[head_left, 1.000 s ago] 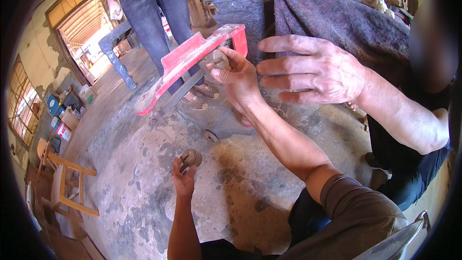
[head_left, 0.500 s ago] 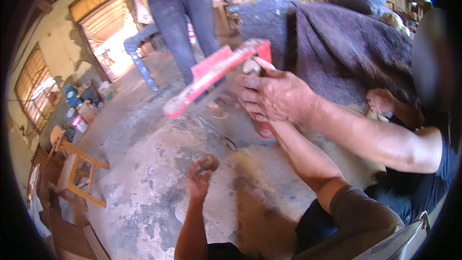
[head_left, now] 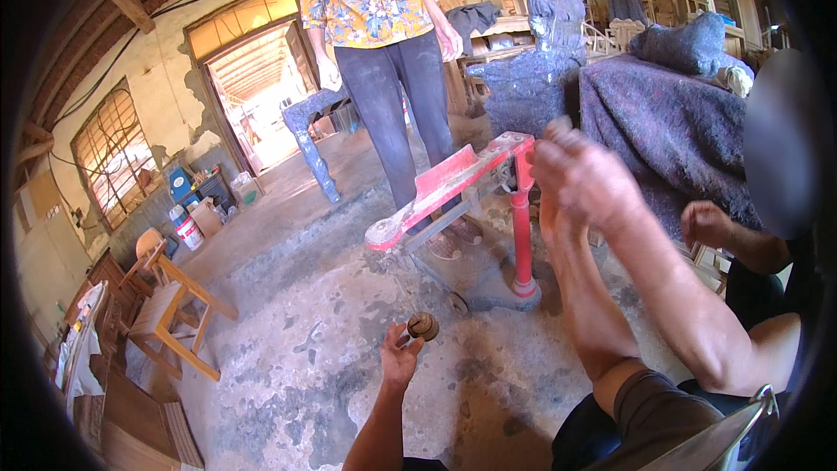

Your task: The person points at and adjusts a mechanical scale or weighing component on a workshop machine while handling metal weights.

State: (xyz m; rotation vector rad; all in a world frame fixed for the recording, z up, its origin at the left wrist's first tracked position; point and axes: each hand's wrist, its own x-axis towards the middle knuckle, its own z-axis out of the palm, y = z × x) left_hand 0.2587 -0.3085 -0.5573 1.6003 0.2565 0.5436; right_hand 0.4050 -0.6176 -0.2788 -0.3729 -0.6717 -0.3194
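My left hand (head_left: 402, 358) holds a round brown piece with carved-looking rings (head_left: 423, 326) between curled fingers, low over the floor. To its upper right stands a red metal machine (head_left: 523, 244), with a long slanted red arm (head_left: 449, 187) on an upright post. My right hand (head_left: 558, 218) is raised just right of the post. A co-worker's blurred hand (head_left: 588, 179) overlaps it, so my right fingers are mostly hidden. Whether my right hand grips anything does not show. The co-worker's other hand (head_left: 711, 225) is farther right, near their body.
A person in a floral shirt and dark trousers (head_left: 392, 105) stands behind the machine. A wooden chair (head_left: 179, 305) is at left. A dark blanket (head_left: 663, 131) covers a bulky thing at right. Containers (head_left: 185, 227) line the left wall, near a bright doorway (head_left: 261, 96).
The view has tilted up, showing more of the room. The co-worker's hand and my right hand have moved from the machine's top to the right of its post. My left hand keeps the round piece.
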